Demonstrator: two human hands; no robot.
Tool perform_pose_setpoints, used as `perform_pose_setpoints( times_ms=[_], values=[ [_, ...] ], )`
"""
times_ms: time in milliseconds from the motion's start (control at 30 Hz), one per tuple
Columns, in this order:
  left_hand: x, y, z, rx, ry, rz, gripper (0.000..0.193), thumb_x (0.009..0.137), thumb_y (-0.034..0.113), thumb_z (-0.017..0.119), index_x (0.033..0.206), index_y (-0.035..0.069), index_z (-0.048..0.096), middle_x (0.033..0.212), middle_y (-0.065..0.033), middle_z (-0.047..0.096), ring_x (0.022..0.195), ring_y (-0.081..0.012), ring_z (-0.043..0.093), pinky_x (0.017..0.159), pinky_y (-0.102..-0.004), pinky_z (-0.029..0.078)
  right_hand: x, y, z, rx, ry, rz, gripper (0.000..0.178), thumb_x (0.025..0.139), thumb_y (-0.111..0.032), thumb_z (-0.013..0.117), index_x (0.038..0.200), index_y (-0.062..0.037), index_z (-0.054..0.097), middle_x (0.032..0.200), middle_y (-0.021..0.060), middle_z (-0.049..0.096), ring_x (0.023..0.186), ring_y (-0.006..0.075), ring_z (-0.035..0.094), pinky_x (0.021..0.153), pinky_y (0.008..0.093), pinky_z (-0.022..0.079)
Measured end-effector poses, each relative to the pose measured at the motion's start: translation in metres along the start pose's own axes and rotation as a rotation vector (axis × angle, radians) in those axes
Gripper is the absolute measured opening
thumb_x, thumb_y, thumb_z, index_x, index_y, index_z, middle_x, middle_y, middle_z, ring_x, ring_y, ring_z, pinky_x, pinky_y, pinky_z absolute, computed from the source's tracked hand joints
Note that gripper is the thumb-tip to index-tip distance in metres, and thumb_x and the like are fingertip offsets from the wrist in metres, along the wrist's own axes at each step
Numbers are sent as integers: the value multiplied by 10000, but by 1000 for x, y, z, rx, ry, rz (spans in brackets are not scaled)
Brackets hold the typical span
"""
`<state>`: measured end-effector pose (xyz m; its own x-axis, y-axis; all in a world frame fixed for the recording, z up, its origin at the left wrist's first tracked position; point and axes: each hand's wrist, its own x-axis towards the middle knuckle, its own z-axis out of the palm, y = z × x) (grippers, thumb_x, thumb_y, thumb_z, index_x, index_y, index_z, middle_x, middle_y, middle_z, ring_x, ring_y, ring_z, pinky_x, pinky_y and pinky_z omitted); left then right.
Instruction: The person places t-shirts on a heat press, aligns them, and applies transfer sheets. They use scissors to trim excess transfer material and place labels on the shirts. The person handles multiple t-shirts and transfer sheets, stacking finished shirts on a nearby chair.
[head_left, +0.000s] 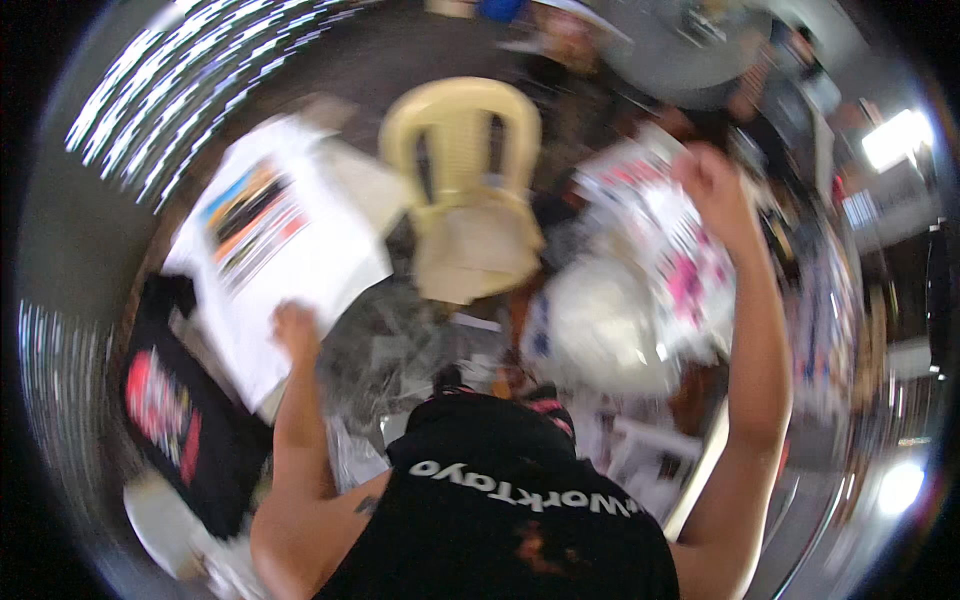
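Observation:
A white T-shirt [330, 245] with a colourful printed picture on its front lies spread out on the left. My left hand [295, 330] is at its lower edge, smeared by motion, so its fingers do not show clearly. Raised on the right, my right hand [710, 185] looks curled into a fist; whatever it may hold is hidden. Beside and beneath that hand is a heap of white printed plastic bags [690, 285]. A black shirt [190, 410] with a red and white print hangs or lies at the lower left.
A cream plastic chair [460, 105] stands ahead, with brown cardboard [465, 255] on its seat. A bulging clear plastic bag [610, 325] sits right of centre. Dark clear-plastic wrapping [375, 345] lies before me. A person [800, 75] is at the far right near a grey round surface [680, 60].

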<state>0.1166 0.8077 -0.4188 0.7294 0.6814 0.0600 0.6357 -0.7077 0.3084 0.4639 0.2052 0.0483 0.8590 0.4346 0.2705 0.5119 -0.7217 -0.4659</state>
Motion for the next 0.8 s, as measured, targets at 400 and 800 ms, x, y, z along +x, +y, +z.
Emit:
perform_pose_setpoints(
  times_ms=[400,800],
  values=[
    [-117,569,84,-617,-604,884,332,935,277,698,1156,30,719,1111,-191,732,1024,-339,705,904,-426,557,-213,245,-71,94,154,528,327,990,-298,614,1093,-7,721,941,129,749,806,266,711,724,414,561],
    [-71,812,106,-282,-501,579,632,876,406,762,1290,-48,616,1240,-273,698,1166,-394,676,986,-464,530,-503,283,175,564,-271,1128,339,975,-304,674,1191,-48,729,950,194,769,856,276,745,786,410,573]
  ],
)
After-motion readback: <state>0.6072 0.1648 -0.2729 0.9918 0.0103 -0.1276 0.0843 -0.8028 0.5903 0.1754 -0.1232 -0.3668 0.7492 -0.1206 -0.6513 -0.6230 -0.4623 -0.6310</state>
